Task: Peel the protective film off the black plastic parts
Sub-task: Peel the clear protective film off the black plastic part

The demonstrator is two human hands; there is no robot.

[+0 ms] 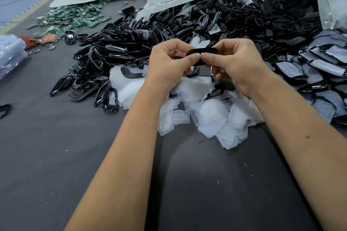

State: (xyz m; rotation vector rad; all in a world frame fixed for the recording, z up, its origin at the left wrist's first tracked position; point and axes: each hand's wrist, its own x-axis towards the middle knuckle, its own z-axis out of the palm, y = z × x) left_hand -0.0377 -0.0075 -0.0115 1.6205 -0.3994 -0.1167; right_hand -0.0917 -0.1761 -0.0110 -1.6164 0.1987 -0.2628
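- Thumbs of the left hand (pixel 171 62) and right hand (pixel 235 62) meet on one curved black plastic frame part (pixel 201 52), each grip pinching an end of it, probably to steady it while a nail hunts for the film's edge.
- Film on this part cannot be made out.
- Below the grips, a heap of peeled translucent white film pieces (pixel 206 116) lies on the dark grey tabletop (pixel 56 146), within easy dropping reach.
- Left of the grips lie bare glossy black frames (pixel 105 58); right, film-covered black parts (pixel 328 65).
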